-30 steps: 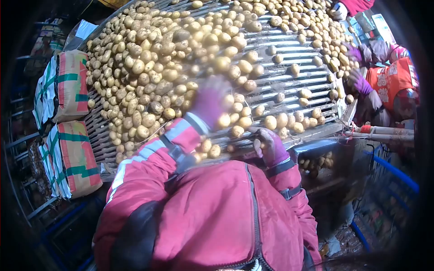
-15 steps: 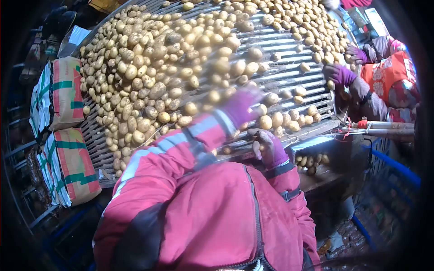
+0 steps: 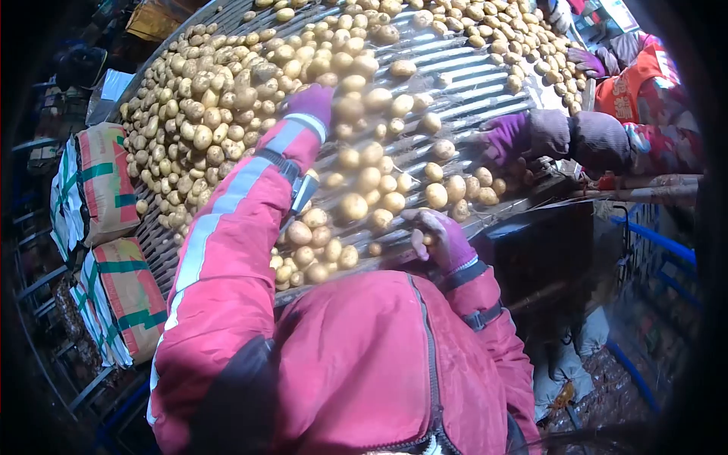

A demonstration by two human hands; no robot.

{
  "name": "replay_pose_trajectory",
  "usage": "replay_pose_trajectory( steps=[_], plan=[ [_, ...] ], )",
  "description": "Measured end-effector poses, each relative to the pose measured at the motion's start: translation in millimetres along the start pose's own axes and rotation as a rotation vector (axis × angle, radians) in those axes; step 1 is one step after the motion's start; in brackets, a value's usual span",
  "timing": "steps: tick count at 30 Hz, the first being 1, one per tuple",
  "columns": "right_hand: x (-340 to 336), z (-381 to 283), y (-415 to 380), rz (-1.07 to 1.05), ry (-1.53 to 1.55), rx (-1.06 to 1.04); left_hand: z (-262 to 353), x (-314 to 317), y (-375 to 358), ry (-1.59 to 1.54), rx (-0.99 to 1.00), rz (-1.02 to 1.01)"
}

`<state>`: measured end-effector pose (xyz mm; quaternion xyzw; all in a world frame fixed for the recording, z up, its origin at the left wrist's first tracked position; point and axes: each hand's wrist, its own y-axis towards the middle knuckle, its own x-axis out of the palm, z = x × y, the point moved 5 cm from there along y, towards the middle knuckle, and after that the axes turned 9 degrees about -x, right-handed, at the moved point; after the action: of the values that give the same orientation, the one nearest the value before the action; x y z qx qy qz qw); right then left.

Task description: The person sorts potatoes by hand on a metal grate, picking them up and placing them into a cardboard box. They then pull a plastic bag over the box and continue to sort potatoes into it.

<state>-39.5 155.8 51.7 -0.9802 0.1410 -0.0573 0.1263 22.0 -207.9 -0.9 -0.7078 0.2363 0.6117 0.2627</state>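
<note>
My left hand [image 3: 312, 105], in a purple glove, reaches far out over the slatted sorting table [image 3: 462, 80]. It is at the right side of a big heap of potatoes [image 3: 201, 98], and its fingers are hidden among them. Close to the front edge is my right hand [image 3: 442, 236], its gloved fingers curled round a small potato [image 3: 430, 240]. Between my arms, loose potatoes [image 3: 369, 179] lie on the slats, some blurred by motion. A cluster of potatoes [image 3: 317, 250] rests beside my left forearm at the near edge.
A co-worker's gloved hand [image 3: 506, 138] reaches over the slats from the right, with another gloved hand [image 3: 588, 62] farther back. Two taped cardboard boxes [image 3: 110, 178] stand at the left. Blue rails [image 3: 660, 239] run at the lower right.
My left hand has swung left and away from me onto the heap. Potatoes have gathered near the front edge. The co-worker's arm has stretched farther across the slats.
</note>
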Motion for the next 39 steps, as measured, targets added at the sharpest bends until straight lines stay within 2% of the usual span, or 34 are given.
replay_pose_trajectory(
  steps=[2, 4, 5, 6, 8, 9, 10, 12, 14, 17, 18, 20, 21, 22, 24, 27, 30, 31, 34, 35, 39],
  plan=[
    [9.5, -12.9, 5.4, 0.002, 0.143, 0.043, -2.2, 3.9, 8.0, -0.060, -0.024, -0.067],
    [12.2, -12.6, 10.8, 0.018, 0.341, 0.131, -13.6, -1.3, 6.0, -0.279, -0.038, -0.069],
    [14.5, -4.3, 13.8, 0.000, 0.520, 0.150, -21.3, -3.9, 0.5, -0.468, -0.080, -0.146],
    [13.8, -1.7, 16.4, 0.058, 0.569, 0.208, -23.5, -1.9, -10.0, -0.710, -0.185, -0.268],
    [19.9, 1.3, 24.2, 0.170, 0.665, 0.329, 2.7, -44.2, -56.8, -0.933, 0.079, -0.125],
    [27.9, 9.2, 30.5, 0.197, 0.846, 0.394, 29.8, -65.9, -90.6, -0.818, 0.374, -0.045],
    [29.1, 5.5, 35.5, 0.190, 0.875, 0.378, 55.6, -83.4, -122.2, -0.688, 0.660, 0.039],
    [30.6, 0.3, 42.6, 0.132, 0.878, 0.337, 71.4, -96.5, -139.0, -0.857, 0.521, -0.171],
    [28.9, 7.2, 44.4, 0.005, 0.779, 0.276, 63.7, -87.4, -134.1, -0.874, 0.368, -0.258],
    [18.8, 51.9, 40.8, -0.226, 0.714, 0.230, 33.5, -45.8, -83.2, -0.740, 0.160, -0.231],
    [18.9, 26.9, 37.3, -0.155, 0.600, 0.158, 28.3, -33.9, -67.0, -0.732, 0.099, -0.250],
    [18.8, -24.1, 28.5, -0.002, 0.342, 0.043, 27.2, -10.2, -35.8, -0.894, 0.345, -0.144],
    [23.0, -28.8, 22.3, 0.165, 0.677, 0.308, 20.3, -9.3, -22.8, -0.794, 0.108, -0.216],
    [23.5, -24.7, 17.6, 0.170, 0.788, 0.350, 14.2, -2.5, -8.2, -0.856, 0.041, -0.154],
    [24.5, -16.8, 7.8, 0.193, 1.006, 0.441, 5.8, -6.4, -5.5, -0.748, 0.093, -0.123],
    [21.4, -3.1, 4.3, 0.144, 0.929, 0.370, 41.2, -22.7, -34.7, -0.582, 0.212, -0.220],
    [17.4, 1.7, 1.2, 0.107, 0.894, 0.343, 72.6, -5.9, -42.9, -0.108, 0.325, -0.058],
    [17.2, 3.8, 0.2, 0.106, 0.889, 0.339, 72.7, 0.4, -40.2, -0.099, 0.240, -0.019],
    [11.8, 9.1, -6.4, 0.127, 0.878, 0.336, 60.3, -8.9, -22.9, -0.502, 0.092, -0.176],
    [12.0, 8.4, -8.0, 0.120, 0.921, 0.326, 59.4, -19.2, -25.2, -0.524, 0.008, -0.254],
    [8.4, 4.0, -9.5, 0.058, 1.089, 0.269, 93.8, 10.9, -49.5, -0.488, 0.236, -0.182]
  ],
)
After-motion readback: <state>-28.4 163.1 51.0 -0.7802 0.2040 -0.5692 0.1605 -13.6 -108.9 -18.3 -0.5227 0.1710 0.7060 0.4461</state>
